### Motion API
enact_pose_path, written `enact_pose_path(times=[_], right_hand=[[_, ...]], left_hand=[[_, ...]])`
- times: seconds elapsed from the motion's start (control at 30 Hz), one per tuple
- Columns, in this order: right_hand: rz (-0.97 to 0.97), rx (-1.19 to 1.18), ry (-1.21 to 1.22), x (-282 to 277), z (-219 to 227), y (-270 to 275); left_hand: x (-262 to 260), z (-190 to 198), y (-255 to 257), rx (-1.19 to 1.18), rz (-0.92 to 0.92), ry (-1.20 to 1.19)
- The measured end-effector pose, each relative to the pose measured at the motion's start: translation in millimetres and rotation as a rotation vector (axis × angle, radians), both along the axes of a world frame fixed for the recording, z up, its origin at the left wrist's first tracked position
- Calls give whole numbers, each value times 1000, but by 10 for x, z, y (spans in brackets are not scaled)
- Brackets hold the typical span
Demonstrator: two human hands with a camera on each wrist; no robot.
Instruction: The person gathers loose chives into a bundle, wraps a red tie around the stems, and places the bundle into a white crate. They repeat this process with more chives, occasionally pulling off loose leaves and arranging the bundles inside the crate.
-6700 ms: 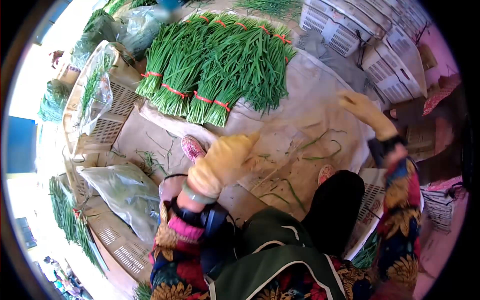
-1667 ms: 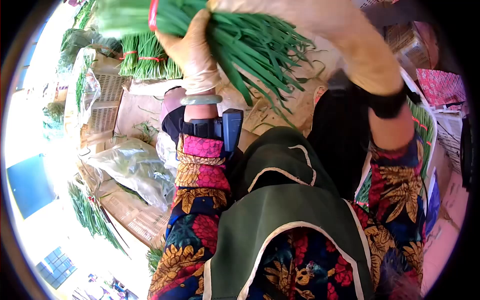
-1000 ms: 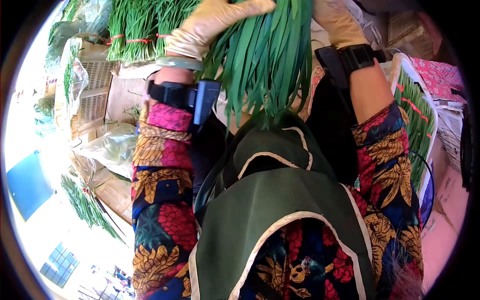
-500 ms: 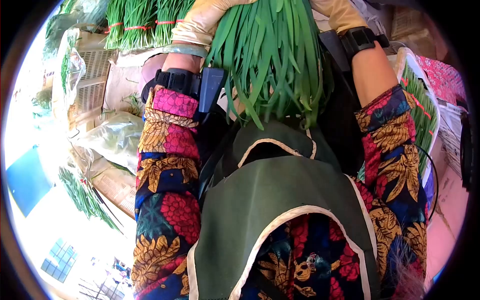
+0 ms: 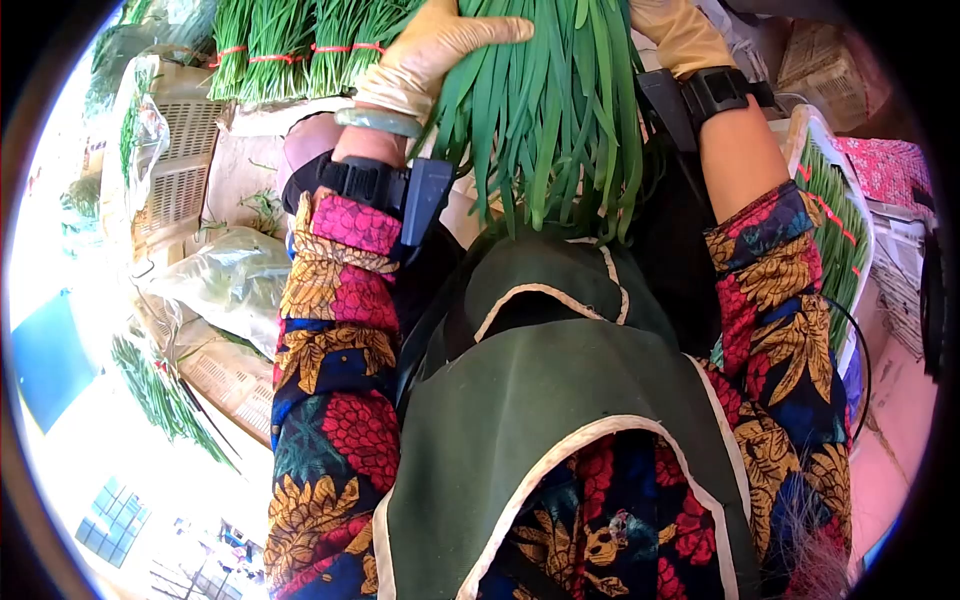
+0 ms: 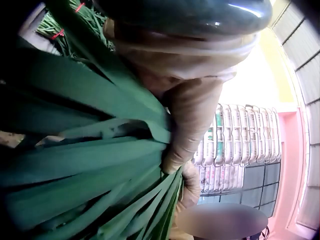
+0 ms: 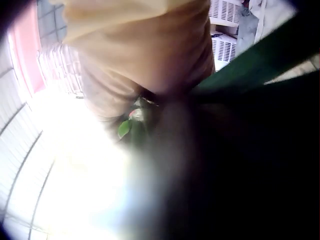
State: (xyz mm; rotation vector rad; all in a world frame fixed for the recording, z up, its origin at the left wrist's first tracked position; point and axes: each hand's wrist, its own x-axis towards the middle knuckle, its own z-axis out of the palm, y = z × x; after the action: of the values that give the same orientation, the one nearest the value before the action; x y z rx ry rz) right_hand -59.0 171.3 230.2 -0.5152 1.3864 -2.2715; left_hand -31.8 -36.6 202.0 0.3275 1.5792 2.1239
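A bunch of garlic chives (image 5: 550, 110) hangs between my two gloved hands in the head view, its flat green leaf tips pointing down toward the apron (image 5: 560, 390). My left hand (image 5: 430, 50) grips it from the left, with the thumb lying across the leaves. In the left wrist view the gloved fingers (image 6: 187, 125) bend round the leaves (image 6: 100, 165). My right hand (image 5: 685, 38) holds the bunch's other side, its fingertips hidden by leaves and the frame edge. The right wrist view shows the yellow glove (image 7: 140, 45) against dark leaves; much of that view is dark or glaring.
Banded chive bunches (image 5: 290, 50) lie in a row at the upper left. A crate (image 5: 835, 210) with banded bunches stands at the right. On the left are a plastic crate (image 5: 185, 140) and a clear plastic bag (image 5: 230, 285).
Both hands were off the chives at first. Later the bunch lay sideways in them; it has turned so the leaf tips face the apron. Over the last half second, the bunch and left hand shift slightly.
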Motion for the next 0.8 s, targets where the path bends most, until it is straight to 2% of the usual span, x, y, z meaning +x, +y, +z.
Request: enact_pose_path(times=[0.03,0.07,0.1,0.17,0.23,0.27,0.37,0.5,0.63,0.77,0.8], right_hand=[[-24,8,12,-5,-2,0],[-13,-9,16,10,13,-5],[-4,-25,23,42,48,-9],[-21,-48,19,49,115,31],[-71,-78,5,43,101,72],[-192,-117,-29,119,137,14],[-232,-96,-93,173,263,5],[-214,21,53,49,104,158],[-267,-4,28,58,109,117],[-93,-195,-61,74,129,119],[-159,-180,-68,79,163,96]], left_hand=[[0,-117,-14,-45,-8,11],[71,-272,-36,-183,78,-50],[-86,-591,-120,-291,53,175],[-89,-525,-184,-457,22,128],[-93,-396,-251,-453,86,157],[-117,-336,-276,-368,90,135],[-159,-101,-339,-345,71,183],[-201,-59,-340,-319,1,141],[-211,-114,-368,-280,14,123],[-127,-198,-365,-239,55,106],[-88,-176,-338,-237,47,114]])
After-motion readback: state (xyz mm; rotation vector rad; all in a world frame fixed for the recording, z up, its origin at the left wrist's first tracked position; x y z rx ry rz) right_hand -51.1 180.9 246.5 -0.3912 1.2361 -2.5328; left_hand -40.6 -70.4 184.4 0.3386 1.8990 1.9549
